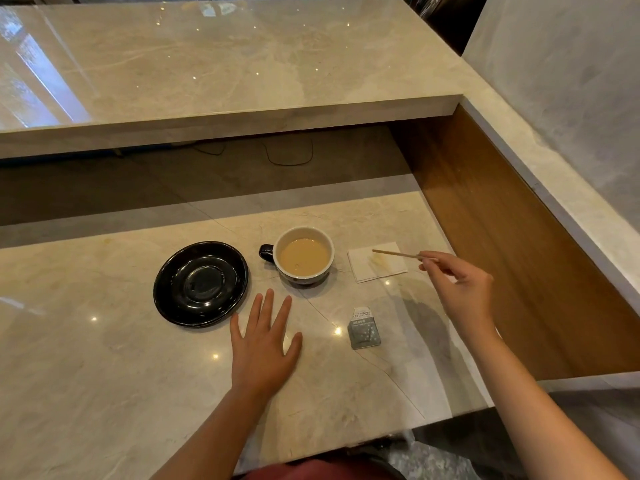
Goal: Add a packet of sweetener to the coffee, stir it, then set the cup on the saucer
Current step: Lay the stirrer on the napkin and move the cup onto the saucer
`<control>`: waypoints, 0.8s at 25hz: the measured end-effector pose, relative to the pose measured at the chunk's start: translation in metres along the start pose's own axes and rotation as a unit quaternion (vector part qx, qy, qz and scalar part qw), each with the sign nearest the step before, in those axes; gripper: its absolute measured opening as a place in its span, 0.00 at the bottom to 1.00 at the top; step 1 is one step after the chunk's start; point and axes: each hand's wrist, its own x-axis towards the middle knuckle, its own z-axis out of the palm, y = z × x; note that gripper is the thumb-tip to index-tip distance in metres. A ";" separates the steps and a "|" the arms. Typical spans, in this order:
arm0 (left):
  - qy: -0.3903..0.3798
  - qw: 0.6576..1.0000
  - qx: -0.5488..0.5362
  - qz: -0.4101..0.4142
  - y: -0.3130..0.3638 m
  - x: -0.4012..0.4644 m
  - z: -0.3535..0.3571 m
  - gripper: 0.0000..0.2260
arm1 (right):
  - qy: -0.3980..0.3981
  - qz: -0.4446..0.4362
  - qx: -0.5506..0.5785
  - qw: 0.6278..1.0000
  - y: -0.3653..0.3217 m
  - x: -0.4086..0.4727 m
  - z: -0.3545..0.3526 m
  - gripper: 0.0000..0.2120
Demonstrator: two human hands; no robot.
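table: pale marble slab [104, 375], glossy, with small spots of reflected light
napkin: white square [379, 268] lying flat on the table near its right edge, faintly stained
raised counter: thick marble ledge [207, 74] beyond the table, higher than it
wood panel: brown side wall [502, 254] right of the table
cables: dark loops [287, 157] under the raised counter

Left hand [263, 344] lies flat (fingers spread); right hand [457, 285] raised, fingertips in a pinching grip.
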 end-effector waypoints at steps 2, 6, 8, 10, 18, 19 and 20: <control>-0.001 1.000 -0.002 0.000 0.000 0.000 0.000 0.28 | -0.024 -0.135 -0.106 0.985 0.010 -0.002 0.000 0.07; -0.010 1.000 0.001 -0.005 0.001 0.000 -0.001 0.29 | -0.108 -0.310 -0.210 0.921 0.034 -0.003 0.002 0.07; -0.011 1.000 0.003 -0.009 0.002 -0.001 -0.002 0.29 | -0.152 -0.334 -0.239 0.899 0.044 -0.008 -0.002 0.08; -0.011 1.000 0.003 -0.010 0.002 -0.001 -0.003 0.29 | -0.192 -0.342 -0.257 0.883 0.052 -0.014 -0.008 0.10; -0.014 1.000 0.007 -0.008 0.003 -0.001 -0.003 0.29 | -0.282 -0.301 -0.291 0.863 0.067 -0.031 -0.013 0.13; -0.015 1.000 0.008 -0.009 0.003 -0.001 -0.004 0.29 | -0.291 -0.294 -0.297 0.861 0.068 -0.031 -0.013 0.14; -0.016 1.000 0.009 -0.010 0.003 -0.001 -0.004 0.29 | -0.299 -0.286 -0.302 0.859 0.069 -0.032 -0.013 0.14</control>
